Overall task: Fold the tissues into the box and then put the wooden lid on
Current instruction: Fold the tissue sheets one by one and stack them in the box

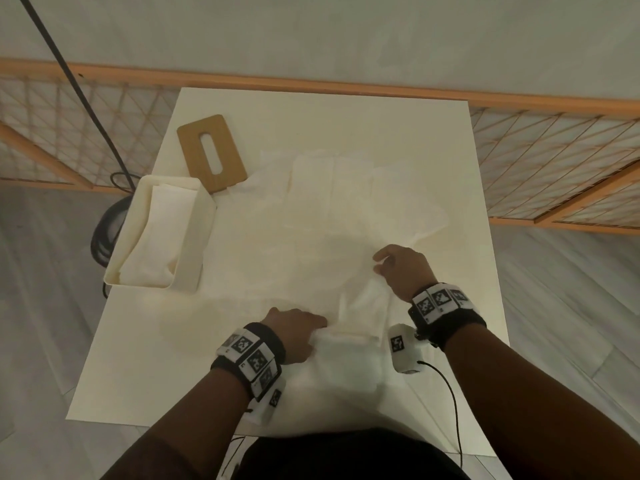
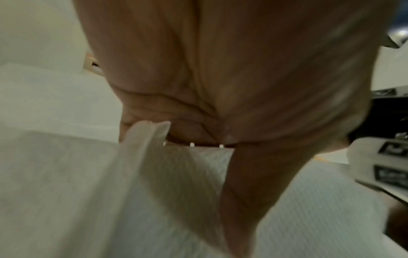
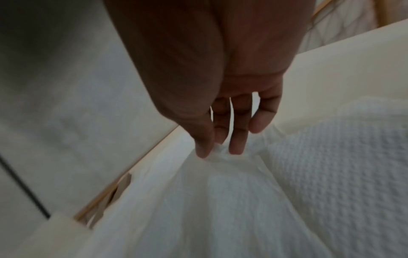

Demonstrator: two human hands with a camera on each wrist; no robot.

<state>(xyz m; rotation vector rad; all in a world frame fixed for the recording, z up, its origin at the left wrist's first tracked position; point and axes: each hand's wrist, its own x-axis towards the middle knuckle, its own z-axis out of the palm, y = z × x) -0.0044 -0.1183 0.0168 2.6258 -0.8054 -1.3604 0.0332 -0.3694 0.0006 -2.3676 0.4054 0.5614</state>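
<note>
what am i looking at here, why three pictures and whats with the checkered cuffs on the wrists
No machine here: a person works with bare hands, wearing three cameras. The wide picture comes from a head camera looking down at a white table. The other two come from small cameras strapped under each wrist, looking along the palm; the patterned cuffs carry them.

On the table sit an open cream box with some folded tissue already inside, a wooden lid with a slot lying flat beyond it, and loose white tissues spread across the middle.

The left hand grips a tissue at the near edge. The right hand pinches a raised fold of tissue between thumb and fingers, seen clearly in its wrist view.
</note>
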